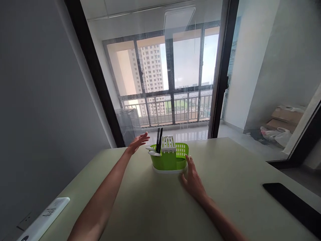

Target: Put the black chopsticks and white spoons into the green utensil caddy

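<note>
A green plastic cutlery holder (pixel 170 160) on a white base stands at the far middle of the pale table (pixel 155 204). Black chopsticks (pixel 159 140) stick up from its left side, next to white spoons (pixel 153 151) and a white inner rack (pixel 168 144). My left hand (pixel 138 141) hovers just left of and behind the holder, fingers stretched out, holding nothing. My right hand (pixel 192 179) rests on the table against the holder's right front corner, fingers extended and touching its base.
A white remote control (pixel 45 218) lies at the table's near left edge. A black phone (pixel 292 205) lies at the near right. Behind the table are glass doors with black frames (pixel 220 77), a balcony, and cardboard boxes (pixel 286 117) on the floor at right.
</note>
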`<action>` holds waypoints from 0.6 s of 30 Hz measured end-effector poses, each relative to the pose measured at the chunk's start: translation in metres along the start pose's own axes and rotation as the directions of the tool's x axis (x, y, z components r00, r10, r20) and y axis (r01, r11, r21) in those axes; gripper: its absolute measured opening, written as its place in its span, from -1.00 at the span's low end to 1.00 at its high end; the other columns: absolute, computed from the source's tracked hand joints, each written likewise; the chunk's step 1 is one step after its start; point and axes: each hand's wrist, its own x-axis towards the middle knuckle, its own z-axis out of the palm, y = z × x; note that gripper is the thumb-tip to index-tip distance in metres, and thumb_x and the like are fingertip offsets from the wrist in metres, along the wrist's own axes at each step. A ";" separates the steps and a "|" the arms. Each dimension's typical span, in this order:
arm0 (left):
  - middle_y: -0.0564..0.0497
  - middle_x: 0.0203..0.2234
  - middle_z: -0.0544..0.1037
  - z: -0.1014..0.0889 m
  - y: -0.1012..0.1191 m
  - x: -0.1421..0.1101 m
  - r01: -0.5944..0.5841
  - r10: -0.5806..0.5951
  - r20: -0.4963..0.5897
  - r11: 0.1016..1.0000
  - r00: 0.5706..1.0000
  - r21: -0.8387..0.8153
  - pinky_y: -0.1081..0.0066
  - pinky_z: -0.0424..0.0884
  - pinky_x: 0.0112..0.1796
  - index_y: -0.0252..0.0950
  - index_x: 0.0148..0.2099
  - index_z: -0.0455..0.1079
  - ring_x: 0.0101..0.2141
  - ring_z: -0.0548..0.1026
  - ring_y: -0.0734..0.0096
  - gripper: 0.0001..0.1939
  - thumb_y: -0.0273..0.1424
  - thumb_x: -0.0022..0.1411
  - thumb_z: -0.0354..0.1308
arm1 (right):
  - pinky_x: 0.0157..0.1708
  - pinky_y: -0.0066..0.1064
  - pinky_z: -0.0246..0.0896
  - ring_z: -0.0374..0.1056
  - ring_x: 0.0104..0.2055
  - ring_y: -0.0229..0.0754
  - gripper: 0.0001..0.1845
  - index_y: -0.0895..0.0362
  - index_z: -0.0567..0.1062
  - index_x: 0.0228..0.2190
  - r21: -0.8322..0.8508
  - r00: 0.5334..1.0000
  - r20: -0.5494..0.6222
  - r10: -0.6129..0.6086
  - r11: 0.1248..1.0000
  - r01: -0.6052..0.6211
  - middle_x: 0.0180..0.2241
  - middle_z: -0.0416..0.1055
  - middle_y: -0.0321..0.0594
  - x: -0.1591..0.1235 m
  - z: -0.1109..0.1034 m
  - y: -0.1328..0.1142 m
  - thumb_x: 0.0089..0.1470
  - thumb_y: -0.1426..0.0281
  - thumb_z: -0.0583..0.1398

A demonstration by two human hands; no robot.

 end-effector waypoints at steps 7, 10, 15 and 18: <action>-0.26 0.07 0.59 0.041 0.033 0.040 -0.023 0.005 0.137 0.992 0.991 0.128 0.22 0.37 0.04 -0.29 0.08 0.51 0.08 0.51 -0.01 -0.29 0.10 0.03 0.35 | 0.20 0.07 0.24 -0.08 0.46 0.16 -0.02 -0.11 -0.27 0.43 -0.025 1.000 -0.024 0.011 1.000 -0.012 0.49 -0.31 -0.04 0.002 -0.003 -0.001 0.14 0.45 0.09; -0.22 -0.06 0.65 0.058 0.041 0.053 -0.073 0.045 0.176 0.985 0.983 0.157 0.23 0.40 0.00 -0.33 -0.07 0.60 0.01 0.54 -0.01 -0.37 0.08 -0.01 0.38 | 0.20 0.08 0.24 -0.10 0.47 0.16 -0.05 -0.11 -0.25 0.43 -0.032 0.999 -0.037 0.002 0.999 -0.003 0.49 -0.32 -0.05 0.003 -0.005 0.000 0.16 0.46 0.08; -0.11 -0.26 0.70 0.069 0.040 0.058 -0.141 0.115 0.150 0.974 0.982 0.175 0.18 0.47 -0.06 -0.32 -0.25 0.60 -0.11 0.59 0.02 -0.42 0.10 -0.09 0.42 | 0.19 0.07 0.27 -0.11 0.47 0.17 -0.03 -0.11 -0.24 0.43 -0.033 0.999 -0.050 0.004 0.999 -0.005 0.49 -0.31 -0.04 0.005 -0.006 0.003 0.14 0.48 0.09; -0.14 -0.31 0.70 0.062 0.043 0.056 -0.162 0.146 0.117 0.977 0.982 0.142 0.13 0.53 -0.12 -0.34 -0.28 0.55 -0.21 0.63 0.05 -0.42 0.11 -0.06 0.41 | 0.19 0.08 0.26 -0.10 0.46 0.18 -0.02 -0.10 -0.23 0.43 -0.047 0.999 -0.053 0.001 0.999 -0.003 0.49 -0.30 -0.02 0.006 -0.005 0.005 0.12 0.50 0.10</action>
